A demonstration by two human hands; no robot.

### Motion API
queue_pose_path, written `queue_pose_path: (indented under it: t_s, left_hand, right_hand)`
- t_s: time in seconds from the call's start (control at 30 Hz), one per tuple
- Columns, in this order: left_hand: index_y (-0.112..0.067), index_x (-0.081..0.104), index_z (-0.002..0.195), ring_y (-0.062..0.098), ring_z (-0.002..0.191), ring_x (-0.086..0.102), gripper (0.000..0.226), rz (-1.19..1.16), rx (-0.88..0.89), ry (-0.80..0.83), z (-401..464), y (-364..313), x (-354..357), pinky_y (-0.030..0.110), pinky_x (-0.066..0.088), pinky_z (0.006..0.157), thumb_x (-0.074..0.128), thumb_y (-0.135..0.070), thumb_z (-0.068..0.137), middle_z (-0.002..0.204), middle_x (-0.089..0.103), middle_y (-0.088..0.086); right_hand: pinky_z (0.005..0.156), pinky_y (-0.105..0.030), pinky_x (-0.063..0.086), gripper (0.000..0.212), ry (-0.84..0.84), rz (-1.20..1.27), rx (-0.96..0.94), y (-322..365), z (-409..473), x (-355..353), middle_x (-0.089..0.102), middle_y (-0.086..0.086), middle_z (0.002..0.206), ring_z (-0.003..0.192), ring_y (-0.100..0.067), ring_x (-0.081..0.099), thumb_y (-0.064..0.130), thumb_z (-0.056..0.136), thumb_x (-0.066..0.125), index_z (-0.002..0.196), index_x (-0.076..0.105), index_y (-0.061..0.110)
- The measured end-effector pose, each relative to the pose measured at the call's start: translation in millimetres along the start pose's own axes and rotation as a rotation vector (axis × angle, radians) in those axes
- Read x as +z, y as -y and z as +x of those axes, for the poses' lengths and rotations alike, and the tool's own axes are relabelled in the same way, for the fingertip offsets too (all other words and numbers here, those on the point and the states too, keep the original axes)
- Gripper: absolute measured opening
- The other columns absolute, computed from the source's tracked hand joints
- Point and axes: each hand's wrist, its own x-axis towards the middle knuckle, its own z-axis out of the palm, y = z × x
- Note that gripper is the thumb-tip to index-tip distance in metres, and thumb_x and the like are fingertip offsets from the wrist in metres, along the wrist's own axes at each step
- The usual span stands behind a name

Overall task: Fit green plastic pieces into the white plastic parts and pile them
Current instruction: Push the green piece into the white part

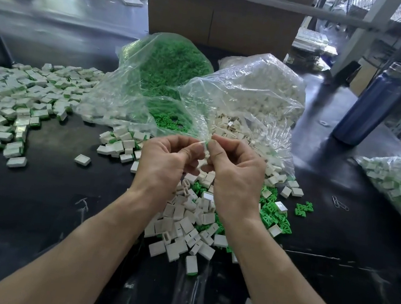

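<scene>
The left hand (168, 159) and right hand (233, 167) are meeting fingertip to fingertip, pinching a small white part (202, 142) between them. Loose white and green pieces (276, 216) are lying beneath, finished ones piling at ten o'clock (17, 102). A crooked push could be jamming the insert or flicking it away.

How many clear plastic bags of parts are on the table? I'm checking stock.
3: a bag of green pieces at centre back, a bag of white parts beside it, and a bag of white-and-green parts at the right edge, partly cut off.
</scene>
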Motion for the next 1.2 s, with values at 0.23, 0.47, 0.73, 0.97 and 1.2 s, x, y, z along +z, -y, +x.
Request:
queue_pose_path:
  t_s: [0.23,0.47,0.73,0.97,1.2]
  left_hand:
    - [-0.011,0.077,0.084,0.016,0.06,0.069,0.011,-0.132,-0.011,-0.012,-2.5,-7.6,7.0,0.023,0.056,0.054,0.072,-0.006,0.093,0.074,0.075,0.007]
    - [-0.015,0.075,0.094,0.017,0.072,0.068,0.002,0.112,0.109,0.078,-5.3,-9.0,-0.4,0.017,0.051,0.055,0.075,-0.016,0.096,0.086,0.076,0.008]
    - [-0.029,0.073,0.094,0.01,0.074,0.065,0.004,0.306,0.249,0.13,-6.8,-12.2,-2.8,0.024,0.053,0.064,0.076,-0.025,0.095,0.087,0.073,-0.009]
    - [-0.019,0.073,0.1,0.005,0.114,0.062,0.009,0.5,0.412,0.246,-8.6,-11.8,2.8,0.021,0.048,0.1,0.078,-0.017,0.093,0.117,0.064,-0.009]
    - [-0.012,0.071,0.101,0.019,0.11,0.068,0.009,0.422,0.421,0.274,-11.9,-9.0,9.6,0.046,0.055,0.098,0.076,-0.009,0.093,0.116,0.07,-0.002]
  right_hand:
    - [0.068,-0.028,0.064,0.009,-0.018,0.083,-0.046,-2.3,-7.0,8.2,0.078,-0.01,0.093,0.081,-0.019,0.079,0.004,0.1,0.07,0.1,0.075,0.011]
    - [0.068,-0.024,0.06,0.016,0.046,-0.053,-0.048,-2.8,3.0,-4.3,0.078,-0.004,0.093,0.078,-0.012,0.073,0.007,0.102,0.067,0.106,0.08,0.015]
    - [0.05,-0.031,0.051,0.033,0.064,-0.02,0.055,4.7,7.3,-10.0,0.074,-0.008,0.086,0.068,-0.016,0.063,0.028,0.113,0.049,0.102,0.077,0.013]
    - [0.036,-0.022,0.032,0.065,0.202,-0.069,0.289,9.6,3.3,-5.9,0.044,0.0,0.052,0.04,-0.011,0.038,0.053,0.112,0.035,0.068,0.063,0.015]
    - [0.036,-0.018,0.036,0.062,0.196,0.152,0.301,12.8,0.0,0.8,0.049,0.008,0.05,0.039,-0.005,0.044,0.036,0.114,0.033,0.066,0.071,0.027]
